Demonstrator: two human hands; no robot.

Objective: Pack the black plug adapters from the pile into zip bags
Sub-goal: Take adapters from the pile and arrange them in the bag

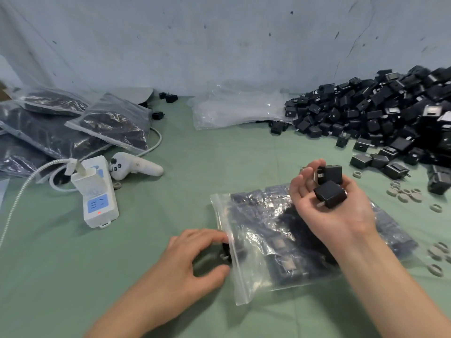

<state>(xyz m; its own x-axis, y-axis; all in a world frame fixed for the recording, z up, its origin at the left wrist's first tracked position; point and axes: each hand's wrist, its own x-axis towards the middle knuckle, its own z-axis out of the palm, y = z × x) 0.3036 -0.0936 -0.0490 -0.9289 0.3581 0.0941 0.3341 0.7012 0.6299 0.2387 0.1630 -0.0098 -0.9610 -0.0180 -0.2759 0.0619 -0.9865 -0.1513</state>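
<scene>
Plug adapters [366,113]: plain black. Cloth [183,179]: flat sage green; zip bag [246,276]: clear, glossy; rings [404,196]: pale grey. Power strip [100,217]: white, light-blue panels, one red light.

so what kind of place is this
Probably a small hand-packing workbench: a big loose pile of black plug adapters, filled clear plastic zip bags stacked at left, and a part-filled clear zip bag in front.

black adapters [390,113] piled right, zip bag [256,242] part-filled
</scene>
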